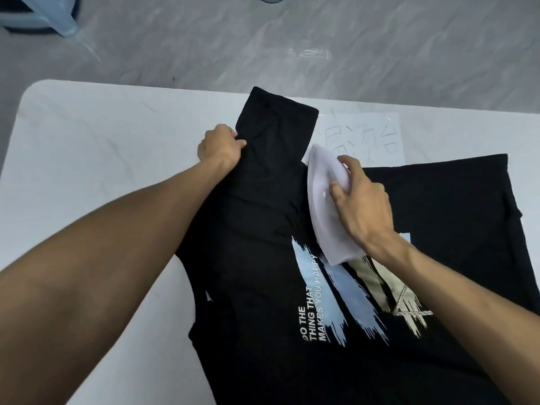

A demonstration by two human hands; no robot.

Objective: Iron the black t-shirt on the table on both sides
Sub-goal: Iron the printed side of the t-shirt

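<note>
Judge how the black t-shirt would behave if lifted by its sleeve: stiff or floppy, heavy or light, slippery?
Probably floppy: the black t-shirt lies flat, its sleeve creasing softly where the left hand pinches it. It may slide on the smooth table; the hand seems to anchor it against the iron.

The t-shirt (263, 287) lies spread on the worktop (87, 141) in front of me, its body running from the middle toward my right. One sleeve (274, 135) reaches away from me toward the far edge. My left hand (219, 144) grips that sleeve's left edge. Just right of the sleeve the iron (324, 217) sits on the shirt, and my right hand (359, 203) grips it from above. The print (344, 293) lies nearer me than the iron, partly under its near end. A sheet (362, 135) lies on the worktop behind the shirt, right of the sleeve.
</note>
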